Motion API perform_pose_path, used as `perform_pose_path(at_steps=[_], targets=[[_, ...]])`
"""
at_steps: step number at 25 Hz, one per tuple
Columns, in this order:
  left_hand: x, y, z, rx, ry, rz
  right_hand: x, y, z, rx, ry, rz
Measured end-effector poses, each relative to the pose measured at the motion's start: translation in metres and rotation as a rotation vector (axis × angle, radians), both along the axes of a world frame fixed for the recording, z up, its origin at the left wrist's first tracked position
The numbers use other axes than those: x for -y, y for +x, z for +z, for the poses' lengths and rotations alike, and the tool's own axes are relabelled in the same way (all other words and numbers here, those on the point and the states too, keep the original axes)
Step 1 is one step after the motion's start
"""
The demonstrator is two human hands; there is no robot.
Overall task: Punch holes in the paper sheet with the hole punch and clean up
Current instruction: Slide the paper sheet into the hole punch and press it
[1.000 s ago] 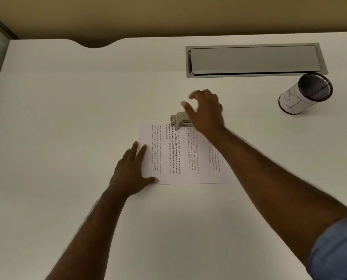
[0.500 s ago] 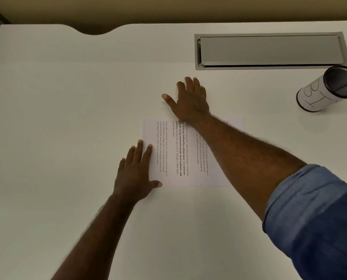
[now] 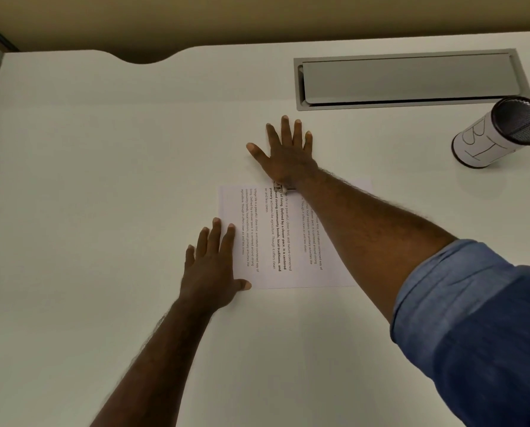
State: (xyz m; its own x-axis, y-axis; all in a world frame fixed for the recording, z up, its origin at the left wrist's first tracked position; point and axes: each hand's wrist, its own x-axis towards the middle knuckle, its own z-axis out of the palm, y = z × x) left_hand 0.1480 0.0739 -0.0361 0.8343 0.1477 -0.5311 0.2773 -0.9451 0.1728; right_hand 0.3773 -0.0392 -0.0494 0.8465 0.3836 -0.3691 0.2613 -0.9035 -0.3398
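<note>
Paper sheet (image 3: 276, 241), centre of desk (image 3: 103, 180): our left hand (image 3: 211, 269) lies flat, fingers spread, on its near-left corner to hold it steady. Hole punch (image 3: 280, 188), at the far edge: mostly hidden under our right hand (image 3: 285, 155), which presses palm-down with fingers splayed.

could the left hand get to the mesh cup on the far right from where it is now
Probably not easily. The left hand lies flat on the paper sheet, and the outstretched right arm crosses between it and the mesh cup.
</note>
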Motion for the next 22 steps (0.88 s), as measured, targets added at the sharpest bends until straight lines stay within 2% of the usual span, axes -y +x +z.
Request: perform_pose_path(at_steps=[4,7,11,13,15,16,19,22], targets=[[0.002,0.001,-0.002,-0.002,0.013,-0.005,0.001,0.0,0.012,-0.012,0.01,-0.039],[0.003,0.002,-0.002,-0.013,0.023,-0.007,0.003,-0.008,0.024,0.078,0.046,-0.048],[0.004,0.002,0.0,-0.017,0.024,-0.013,0.025,-0.019,0.048,0.45,0.525,-0.273],[0.005,0.002,0.002,-0.025,0.026,-0.017,0.063,-0.027,0.048,0.518,0.641,-0.442],[0.006,0.003,0.005,-0.036,0.027,-0.015,0.109,-0.036,0.04,0.423,0.555,-0.553],[0.006,0.003,0.006,-0.041,0.028,-0.014,0.13,-0.041,0.034,0.344,0.445,-0.55],[0.007,0.005,0.009,-0.057,0.037,-0.018,0.162,-0.048,0.018,0.188,0.104,-0.26],[0.008,0.005,0.011,-0.071,0.053,-0.025,0.157,-0.044,0.015,0.174,-0.002,0.052]])
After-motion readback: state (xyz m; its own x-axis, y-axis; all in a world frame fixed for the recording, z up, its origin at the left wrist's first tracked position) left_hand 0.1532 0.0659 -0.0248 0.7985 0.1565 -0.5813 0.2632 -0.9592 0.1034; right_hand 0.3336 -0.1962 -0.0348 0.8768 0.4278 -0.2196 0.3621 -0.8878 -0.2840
